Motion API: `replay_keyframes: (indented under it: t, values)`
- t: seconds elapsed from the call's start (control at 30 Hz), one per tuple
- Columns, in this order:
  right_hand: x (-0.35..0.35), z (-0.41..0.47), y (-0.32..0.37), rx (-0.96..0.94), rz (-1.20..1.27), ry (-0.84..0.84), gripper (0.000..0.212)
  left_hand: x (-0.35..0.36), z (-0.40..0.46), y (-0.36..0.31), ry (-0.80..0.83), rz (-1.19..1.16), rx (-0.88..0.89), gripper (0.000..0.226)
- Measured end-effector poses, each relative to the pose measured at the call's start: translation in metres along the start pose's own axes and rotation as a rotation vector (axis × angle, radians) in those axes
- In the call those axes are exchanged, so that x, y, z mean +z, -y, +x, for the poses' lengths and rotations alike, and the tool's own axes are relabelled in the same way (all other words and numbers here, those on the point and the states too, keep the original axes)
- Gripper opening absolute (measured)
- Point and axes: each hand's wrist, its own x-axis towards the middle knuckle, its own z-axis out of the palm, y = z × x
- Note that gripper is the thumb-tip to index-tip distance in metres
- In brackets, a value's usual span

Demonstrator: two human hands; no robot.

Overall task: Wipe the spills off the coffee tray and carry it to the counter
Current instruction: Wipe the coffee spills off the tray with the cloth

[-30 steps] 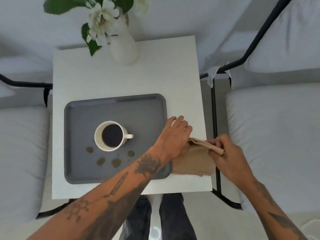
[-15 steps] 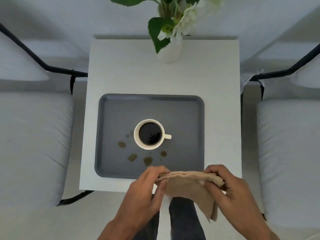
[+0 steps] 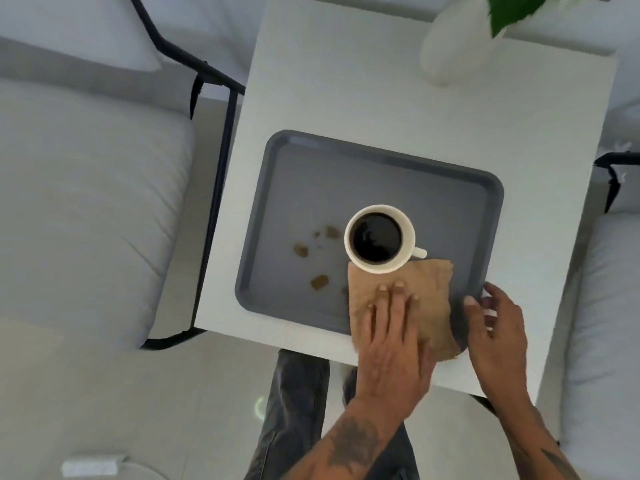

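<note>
Left hand (image 3: 391, 327) flat with fingers spread, pressing a brown cloth (image 3: 429, 299) onto the grey tray (image 3: 311, 188) at its five o'clock corner, right hand (image 3: 491, 323) loosely open touching the tray rim, coffee cup (image 3: 379, 239) mid-tray, brown spills (image 3: 318, 282) at its eight o'clock, white table (image 3: 346, 98), pale cushioned seats (image 3: 86, 202) either side.

Pretty soft, even daylight here, nothing harsh, just a faint shadow under the right hand (image 3: 495, 327) on the tray (image 3: 346, 178). Whole frame is a bit smeary, and the vase (image 3: 446, 46) far above the hands is blurred. Straight edges bow out toward the corners.
</note>
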Motion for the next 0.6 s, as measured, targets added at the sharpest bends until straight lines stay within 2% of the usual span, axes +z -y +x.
replay_keyframes:
  t: [0.07, 0.23, 0.43, 0.6]
  values:
    - [0.003, 0.009, 0.003, -0.023, 0.0, 0.045, 0.051, 0.011, 0.006, 0.004, -0.003, 0.04, 0.003, 0.066]
    - [0.001, 0.016, -0.004, -0.062, -0.049, 0.047, 0.047, 0.01, -0.005, 0.043, 0.04, 0.065, 0.148, 0.065]
    - [0.005, 0.018, 0.003, -0.045, -0.063, 0.045, 0.045, -0.016, -0.005, 0.092, 0.012, 0.134, 0.172, 0.065]
    - [0.006, 0.028, 0.002, -0.029, -0.184, 0.053, 0.021, -0.041, -0.001, 0.135, -0.01, 0.223, 0.172, 0.062]
